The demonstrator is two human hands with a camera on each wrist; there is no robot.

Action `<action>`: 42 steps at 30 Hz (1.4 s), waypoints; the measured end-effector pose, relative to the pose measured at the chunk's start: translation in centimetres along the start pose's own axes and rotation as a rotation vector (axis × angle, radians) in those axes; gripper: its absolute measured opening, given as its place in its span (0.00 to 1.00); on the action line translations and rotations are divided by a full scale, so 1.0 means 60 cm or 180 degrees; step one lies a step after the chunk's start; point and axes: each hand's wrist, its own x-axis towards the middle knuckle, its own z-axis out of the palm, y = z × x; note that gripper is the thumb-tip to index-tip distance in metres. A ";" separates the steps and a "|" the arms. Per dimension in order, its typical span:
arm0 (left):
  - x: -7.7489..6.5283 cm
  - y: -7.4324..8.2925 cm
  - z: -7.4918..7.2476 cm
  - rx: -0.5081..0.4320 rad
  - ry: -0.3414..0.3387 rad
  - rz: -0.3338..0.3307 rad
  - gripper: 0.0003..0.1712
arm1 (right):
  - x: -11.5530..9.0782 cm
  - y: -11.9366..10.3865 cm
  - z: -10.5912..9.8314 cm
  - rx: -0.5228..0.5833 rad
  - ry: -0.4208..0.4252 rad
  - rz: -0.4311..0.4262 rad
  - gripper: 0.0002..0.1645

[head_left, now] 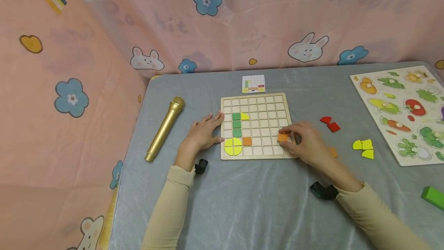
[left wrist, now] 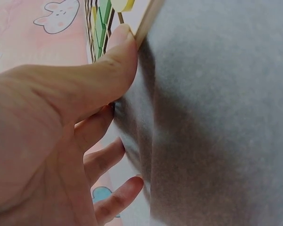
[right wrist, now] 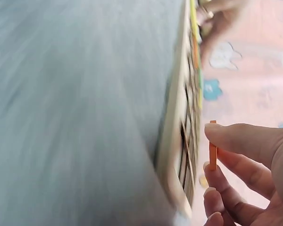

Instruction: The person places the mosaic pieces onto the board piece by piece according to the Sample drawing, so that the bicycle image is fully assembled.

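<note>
A wooden grid board [head_left: 256,126] lies on the table. My left hand [head_left: 204,132] rests at its left edge, thumb and fingers spread, the thumb touching the rim in the left wrist view. Between thumb and fingertips my right hand [head_left: 306,142] pinches an orange square tile [right wrist: 213,145], held over the board's right side. On the board sit several green square tiles [head_left: 236,124] in a column, a yellow quarter-circle tile [head_left: 244,116] beside the top one, a yellow circle of quarter pieces [head_left: 233,146] at lower left and another orange square [head_left: 247,141].
A small pattern card [head_left: 253,84] lies behind the board. At left is a gold microphone [head_left: 164,128]. Red tiles [head_left: 333,127], yellow tiles [head_left: 367,144] and an orange tile [head_left: 333,152] partly behind the right hand lie right of the board. Farther right are a vegetable puzzle [head_left: 402,126] and a green block [head_left: 433,196].
</note>
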 end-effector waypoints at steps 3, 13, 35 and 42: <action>0.001 0.001 0.001 -0.0003 -0.0004 -0.0005 0.53 | 0.013 -0.011 0.018 -0.0006 -0.0135 -0.0015 0.17; 0.001 0.003 0.001 -0.0006 0.0014 -0.0038 0.53 | 0.039 -0.036 0.057 0.0034 -0.0314 0.0047 0.15; 0.000 0.000 0.002 -0.0014 0.0040 0.0012 0.53 | 0.052 -0.052 0.074 0.0151 -0.0487 0.0126 0.14; 0.000 0.000 0.002 -0.0011 0.0030 0.0014 0.52 | 0.040 -0.040 0.063 0.0072 -0.0448 0.0168 0.16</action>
